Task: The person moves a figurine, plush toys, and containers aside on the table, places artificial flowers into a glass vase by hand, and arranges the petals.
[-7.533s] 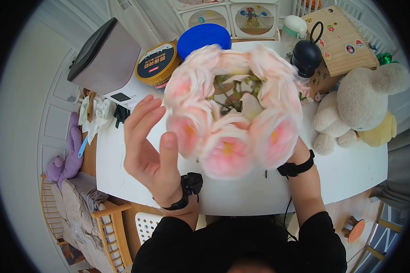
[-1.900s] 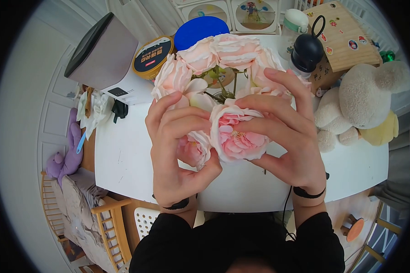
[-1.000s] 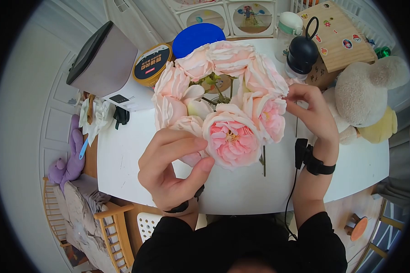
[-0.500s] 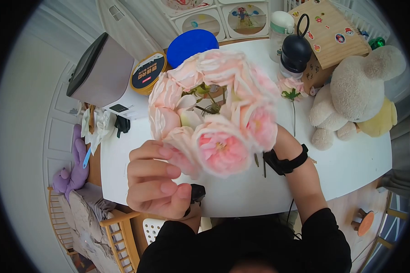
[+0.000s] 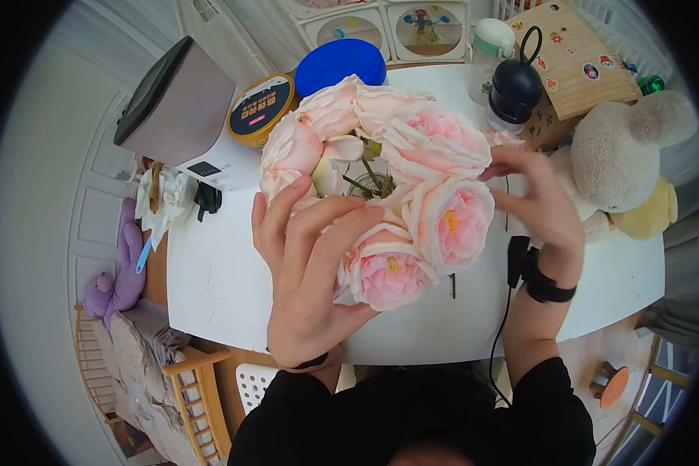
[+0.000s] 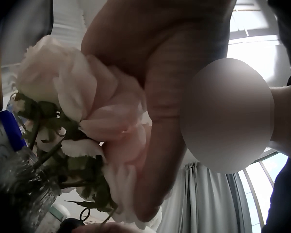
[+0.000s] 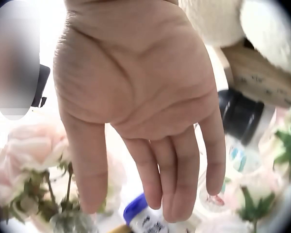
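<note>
Above the tabletop point(image 5: 225, 287), your left hand point(image 5: 307, 268) holds one of the pink roses point(image 5: 423, 190).

Closest to you are your black sleeves point(image 5: 551, 404). Your left grip is clamped on the front rose point(image 5: 392, 276), thumb under it and fingers on top. A thin dark stick point(image 5: 453, 286) lies just past that rose. Your right hand point(image 5: 544, 202) is at the right side of the bunch, with its fingers and thumb apart; you cannot tell if it touches a petal. The rose stems stand in a clear jar point(image 6: 26, 194). Past your right hand are a loose rose point(image 5: 506, 139) and a fluffy white toy point(image 5: 613, 167). Farther off, you see a black bottle point(image 5: 515, 89), a yellow tub point(image 5: 262, 109) and a blue lid point(image 5: 340, 66).
</note>
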Demonstrator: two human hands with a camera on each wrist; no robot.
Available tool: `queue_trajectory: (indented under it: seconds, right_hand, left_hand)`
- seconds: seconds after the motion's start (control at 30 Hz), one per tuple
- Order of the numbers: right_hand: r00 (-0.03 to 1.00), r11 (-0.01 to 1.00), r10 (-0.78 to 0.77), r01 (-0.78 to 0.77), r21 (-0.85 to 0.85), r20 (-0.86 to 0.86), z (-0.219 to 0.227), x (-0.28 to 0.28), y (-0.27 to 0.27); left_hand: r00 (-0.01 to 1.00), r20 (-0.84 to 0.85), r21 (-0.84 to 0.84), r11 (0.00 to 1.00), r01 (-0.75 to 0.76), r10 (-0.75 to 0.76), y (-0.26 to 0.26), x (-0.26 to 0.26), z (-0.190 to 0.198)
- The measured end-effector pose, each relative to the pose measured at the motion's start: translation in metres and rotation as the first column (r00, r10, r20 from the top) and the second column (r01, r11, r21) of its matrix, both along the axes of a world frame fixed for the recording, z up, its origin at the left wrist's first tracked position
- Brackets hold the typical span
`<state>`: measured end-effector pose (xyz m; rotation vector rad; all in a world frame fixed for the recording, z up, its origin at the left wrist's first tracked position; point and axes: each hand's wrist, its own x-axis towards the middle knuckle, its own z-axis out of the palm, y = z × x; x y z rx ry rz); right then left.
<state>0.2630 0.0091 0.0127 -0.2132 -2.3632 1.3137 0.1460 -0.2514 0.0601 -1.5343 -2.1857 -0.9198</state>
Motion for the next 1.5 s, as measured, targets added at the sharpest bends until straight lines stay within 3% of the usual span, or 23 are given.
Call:
queue_trajectory:
  seconds: [0.03, 0.13, 0.2, 0.23, 0.33, 0.5, 0.7, 1.23, 1.4, 1.5]
  right_hand:
    - [0.994, 0.994, -0.087, 0.082, -0.069, -0.065, 0.014, 0.009, -0.003]
    - [0.851, 0.997, -0.068, 0.042, -0.061, -0.521, 0.031, 0.018, -0.022]
    - [0.802, 0.979, 0.145, -0.030, 0.204, -0.580, 0.039, 0.012, -0.035]
    - [0.769, 0.942, 0.251, -0.054, 0.330, -0.588, 0.042, 0.007, -0.041]
    - [0.870, 0.898, 0.256, -0.052, 0.437, -0.422, 0.043, -0.008, -0.053]
    - [0.867, 0.906, 0.250, -0.052, 0.421, -0.432, 0.039, -0.013, -0.052]
    - [0.861, 0.942, 0.253, -0.117, 0.313, -0.440, 0.038, -0.014, -0.054]
    - [0.865, 0.950, 0.199, -0.055, 0.308, -0.460, 0.031, -0.013, -0.044]
    - [0.874, 0.920, 0.187, 0.005, 0.392, -0.449, 0.040, -0.015, -0.057]
    - [0.889, 0.868, 0.227, 0.000, 0.496, -0.397, 0.043, -0.012, -0.064]
  left_hand:
    - [1.000, 0.001, 0.000, 1.000, 0.001, -0.001, 0.001, 0.000, -0.001]
    - [1.000, -0.005, 0.018, 1.000, 0.004, -0.004, 0.004, -0.001, -0.005]
    - [1.000, -0.013, 0.045, 0.999, 0.013, -0.012, 0.003, -0.001, -0.006]
    - [1.000, 0.006, 0.034, 0.999, 0.021, -0.022, 0.002, -0.001, -0.004]
    - [0.998, 0.010, 0.014, 0.998, 0.064, -0.064, -0.001, -0.003, 0.001]
    - [0.994, -0.033, -0.006, 0.994, 0.107, -0.108, 0.002, -0.004, 0.006]
    - [0.997, 0.063, -0.082, 0.996, -0.029, 0.034, 0.007, 0.003, 0.004]
    - [0.997, 0.005, 0.065, 0.995, 0.074, -0.075, 0.003, -0.014, -0.003]
    - [0.990, 0.107, 0.008, 0.996, 0.087, -0.087, 0.001, -0.009, 0.004]
    - [0.994, 0.021, 0.077, 0.991, 0.108, -0.110, 0.004, -0.011, -0.001]
